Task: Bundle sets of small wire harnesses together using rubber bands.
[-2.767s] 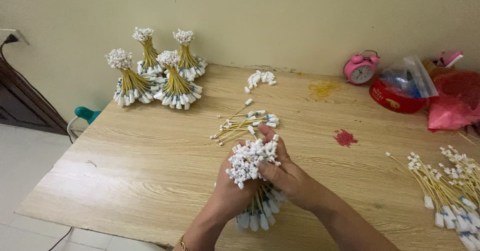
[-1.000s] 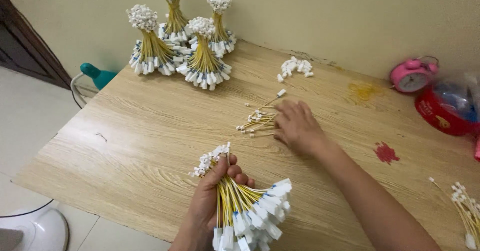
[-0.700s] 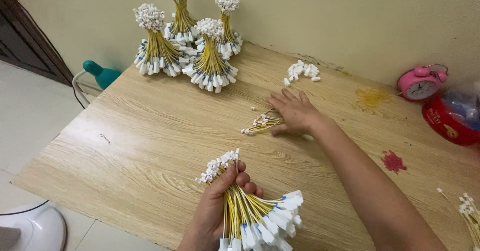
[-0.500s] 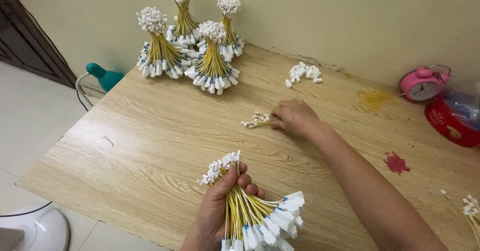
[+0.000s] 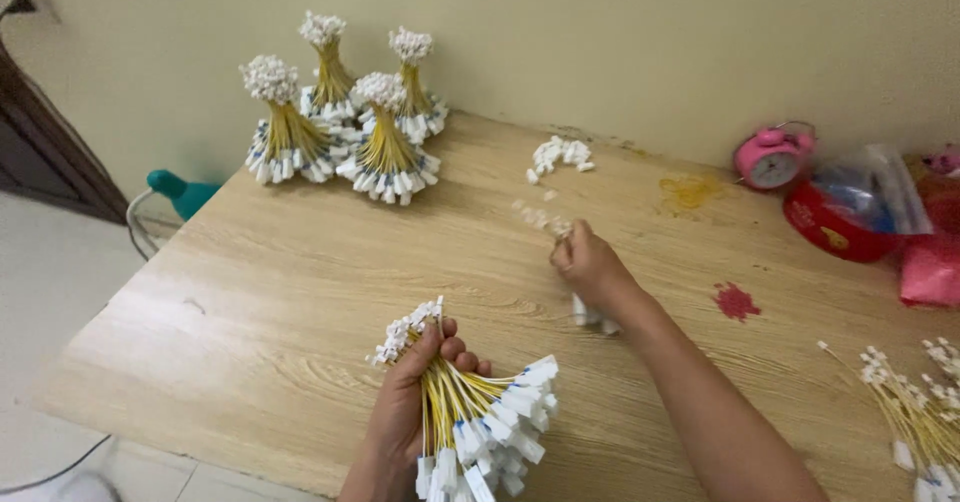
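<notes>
Head view — wooden table against cream wall.

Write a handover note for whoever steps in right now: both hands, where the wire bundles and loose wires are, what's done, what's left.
Left hand: gripping a fanned bundle of yellow wires with white tags, upright over the table.
Right hand: closed on a few loose wires mid-table.
Done: four bundles stand at the far left corner.
Left: a small white pile near the wall, and a loose heap at the right edge.
</notes>
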